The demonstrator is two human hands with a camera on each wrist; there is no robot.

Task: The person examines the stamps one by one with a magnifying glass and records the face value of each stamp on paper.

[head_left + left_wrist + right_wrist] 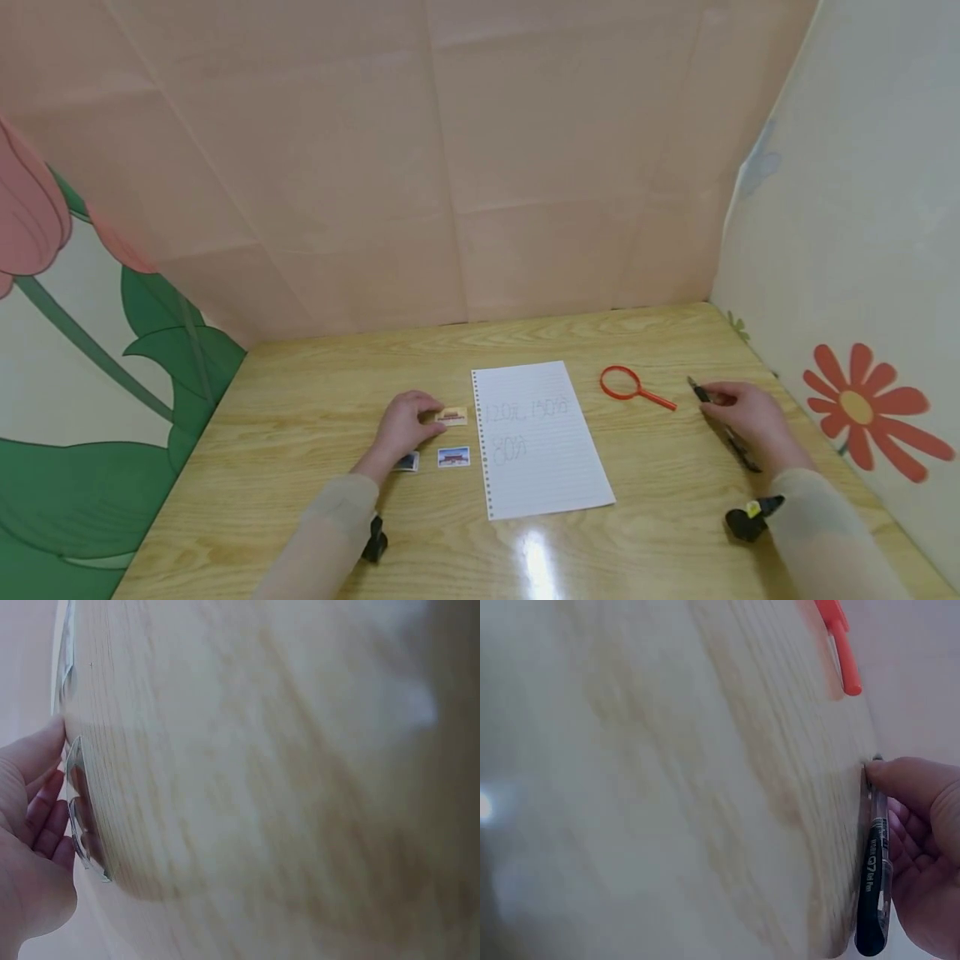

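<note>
My left hand has its thumb and index finger at the left edge of a small yellowish stamp, gripping it by that edge. A blue-and-red stamp lies just nearer to me. Partly hidden under the left wrist is a dark stamp. On the far right, my right hand pinches a black gel pen near its tip end. The pen's clip end shows below the palm, slanting toward me. In the left wrist view, a curved-looking stamp appears beside the fingers.
A lined white sheet with handwritten numbers lies mid-table, right of the stamps. Between sheet and right hand rests a red magnifying glass. The wooden table meets a pink backdrop behind and flower-printed panels at both sides.
</note>
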